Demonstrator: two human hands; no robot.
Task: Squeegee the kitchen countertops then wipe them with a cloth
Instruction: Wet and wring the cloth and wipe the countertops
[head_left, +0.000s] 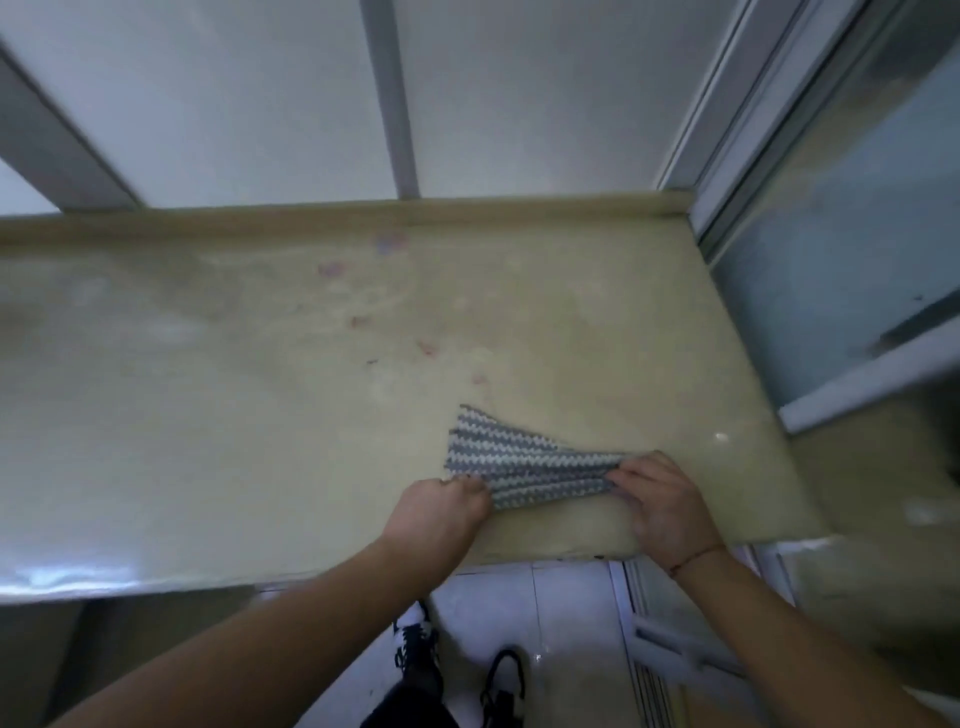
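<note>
A grey and white zigzag cloth lies on the beige countertop, near its front right part. My left hand pinches the cloth's near left edge with curled fingers. My right hand grips the cloth's right end, where the fabric bunches together. One far corner of the cloth points away from me and lies flat. No squeegee is in view.
Faint pink and purple stains mark the counter toward the back wall. A sliding glass door frame borders the counter on the right. A raised lip runs along the back. Below the front edge are tiled floor and my shoes.
</note>
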